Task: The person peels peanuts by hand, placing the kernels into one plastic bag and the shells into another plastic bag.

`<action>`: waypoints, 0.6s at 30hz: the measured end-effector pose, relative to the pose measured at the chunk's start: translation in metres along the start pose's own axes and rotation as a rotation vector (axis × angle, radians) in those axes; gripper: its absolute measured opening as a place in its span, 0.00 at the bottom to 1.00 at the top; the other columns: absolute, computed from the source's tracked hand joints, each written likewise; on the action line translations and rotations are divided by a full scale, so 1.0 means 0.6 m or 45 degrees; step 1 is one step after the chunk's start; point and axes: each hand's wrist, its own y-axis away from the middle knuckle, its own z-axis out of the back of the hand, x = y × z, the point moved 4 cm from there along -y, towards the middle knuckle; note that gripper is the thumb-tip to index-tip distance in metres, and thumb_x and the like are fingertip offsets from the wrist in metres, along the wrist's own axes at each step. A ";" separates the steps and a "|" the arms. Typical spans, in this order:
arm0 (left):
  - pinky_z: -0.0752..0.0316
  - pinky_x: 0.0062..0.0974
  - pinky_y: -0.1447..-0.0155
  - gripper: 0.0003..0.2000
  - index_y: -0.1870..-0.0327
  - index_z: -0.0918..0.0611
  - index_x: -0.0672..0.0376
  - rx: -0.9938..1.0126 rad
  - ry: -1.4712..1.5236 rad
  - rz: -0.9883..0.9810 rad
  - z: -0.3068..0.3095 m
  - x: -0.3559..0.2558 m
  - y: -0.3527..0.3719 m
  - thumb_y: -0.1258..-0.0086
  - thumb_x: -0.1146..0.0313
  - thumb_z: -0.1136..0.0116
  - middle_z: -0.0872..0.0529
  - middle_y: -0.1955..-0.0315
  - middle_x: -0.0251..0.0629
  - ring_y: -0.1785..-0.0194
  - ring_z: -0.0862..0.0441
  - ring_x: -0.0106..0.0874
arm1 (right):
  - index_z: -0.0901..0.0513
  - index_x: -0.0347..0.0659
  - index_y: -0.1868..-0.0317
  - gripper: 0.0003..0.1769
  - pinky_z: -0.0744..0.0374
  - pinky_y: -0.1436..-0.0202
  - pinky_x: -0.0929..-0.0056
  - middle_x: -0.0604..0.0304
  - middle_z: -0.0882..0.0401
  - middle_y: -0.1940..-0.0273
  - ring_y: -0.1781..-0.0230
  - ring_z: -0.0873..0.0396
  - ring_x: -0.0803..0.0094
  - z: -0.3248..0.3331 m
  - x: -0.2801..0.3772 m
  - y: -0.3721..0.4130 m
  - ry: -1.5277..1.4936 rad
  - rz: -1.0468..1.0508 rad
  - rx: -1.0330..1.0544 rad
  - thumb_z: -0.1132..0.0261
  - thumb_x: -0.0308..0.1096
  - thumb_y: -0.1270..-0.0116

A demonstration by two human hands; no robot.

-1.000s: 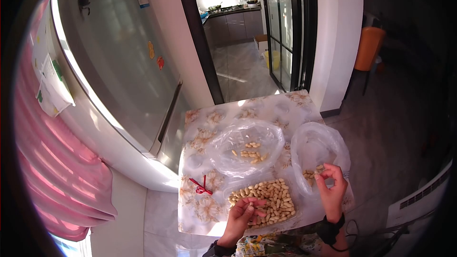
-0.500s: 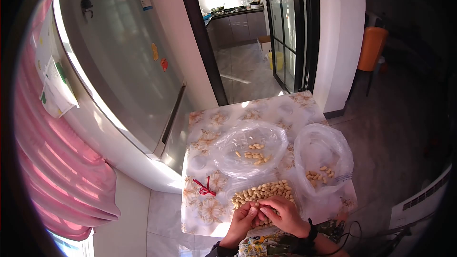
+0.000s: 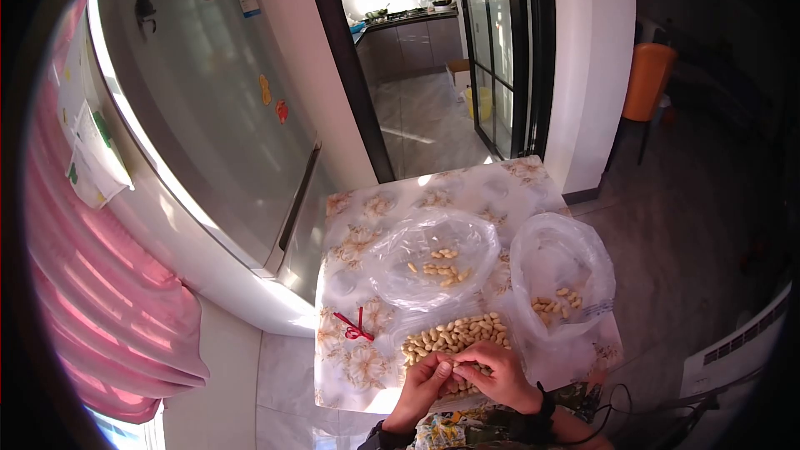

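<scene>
My left hand (image 3: 427, 383) and my right hand (image 3: 494, 373) meet over the near part of a clear tray full of peanuts (image 3: 454, 336). Their fingertips pinch together around a small pale thing that looks like a peanut (image 3: 451, 362), mostly covered by the fingers. Beyond the tray lies an open clear plastic bag (image 3: 392, 262) with several peanuts (image 3: 446, 270) in it. To the right stands a second open plastic bag (image 3: 533, 242), with several peanuts (image 3: 564, 303) at its bottom.
Red-handled scissors or a red tie (image 3: 356, 327) lie on the flowered tablecloth (image 3: 367, 367) at the left. A grey fridge (image 3: 208, 100) and pink curtain (image 3: 108, 283) are on the left. An orange chair (image 3: 650, 79) stands back right, beyond the glass door (image 3: 493, 58).
The whole view has shifted slightly, so things appear a little further left and up. Both hands remain together over the tray, with only slight finger movement.
</scene>
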 end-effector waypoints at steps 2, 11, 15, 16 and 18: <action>0.33 0.13 0.70 0.11 0.53 0.22 0.59 -0.005 0.015 -0.007 0.003 0.004 -0.001 0.20 0.60 0.47 0.15 0.69 0.30 0.71 0.25 0.15 | 0.14 0.42 0.53 0.11 0.21 0.63 0.71 0.58 0.18 0.65 0.66 0.18 0.65 0.001 0.005 -0.001 0.000 0.000 -0.003 0.29 0.26 0.37; 0.33 0.13 0.69 0.09 0.53 0.22 0.59 -0.011 0.030 -0.005 0.001 0.005 -0.001 0.21 0.63 0.46 0.14 0.68 0.30 0.71 0.25 0.15 | 0.13 0.39 0.57 0.08 0.21 0.66 0.73 0.57 0.17 0.62 0.66 0.17 0.67 0.005 0.014 -0.004 -0.023 -0.039 -0.006 0.29 0.24 0.37; 0.33 0.13 0.68 0.08 0.53 0.22 0.59 0.006 0.049 -0.023 0.005 0.011 -0.003 0.22 0.64 0.45 0.14 0.68 0.30 0.71 0.25 0.15 | 0.14 0.38 0.56 0.08 0.21 0.66 0.74 0.57 0.17 0.62 0.66 0.17 0.69 0.003 0.002 0.000 -0.036 -0.029 -0.024 0.29 0.24 0.37; 0.32 0.13 0.68 0.08 0.53 0.22 0.58 -0.001 0.040 -0.039 0.005 0.010 -0.003 0.22 0.64 0.44 0.15 0.68 0.30 0.71 0.25 0.15 | 0.14 0.38 0.56 0.09 0.21 0.66 0.74 0.57 0.17 0.62 0.66 0.17 0.69 0.002 0.000 0.000 -0.047 -0.041 -0.028 0.29 0.24 0.37; 0.32 0.13 0.68 0.08 0.54 0.22 0.58 -0.008 0.032 -0.054 0.005 0.009 -0.003 0.22 0.64 0.43 0.15 0.68 0.30 0.71 0.25 0.15 | 0.15 0.37 0.57 0.09 0.21 0.66 0.74 0.57 0.17 0.62 0.67 0.17 0.69 0.002 0.003 -0.001 -0.042 -0.020 -0.024 0.29 0.24 0.37</action>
